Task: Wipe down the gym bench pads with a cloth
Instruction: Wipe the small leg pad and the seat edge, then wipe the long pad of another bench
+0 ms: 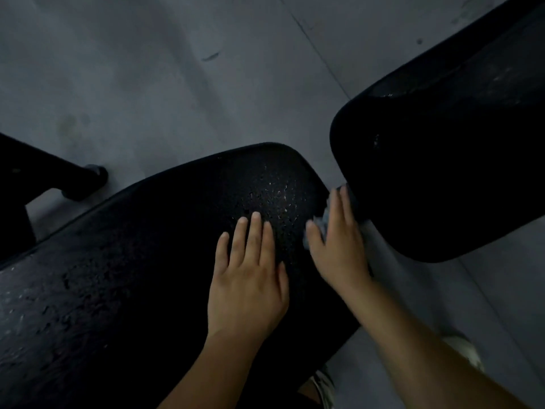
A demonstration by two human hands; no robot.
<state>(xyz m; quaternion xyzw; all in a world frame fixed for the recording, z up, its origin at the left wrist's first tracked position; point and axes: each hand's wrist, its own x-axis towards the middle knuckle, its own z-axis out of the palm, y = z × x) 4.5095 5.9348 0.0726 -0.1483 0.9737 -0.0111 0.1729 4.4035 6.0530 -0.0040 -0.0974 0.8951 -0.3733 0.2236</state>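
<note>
A black, cracked bench pad (132,261) runs from the lower left to the middle of the view. A second black pad (442,172) rises to the upper right, with a narrow gap between the two. My left hand (250,278) lies flat on the near pad, fingers straight. My right hand (339,240) presses a pale grey cloth (320,224) against the near pad's end edge, at the gap. Most of the cloth is hidden under the hand.
Grey floor (177,69) surrounds the bench. A black frame leg with a round end cap (91,178) juts out at the left. A light-coloured shoe (466,349) shows at the lower right, under my right forearm.
</note>
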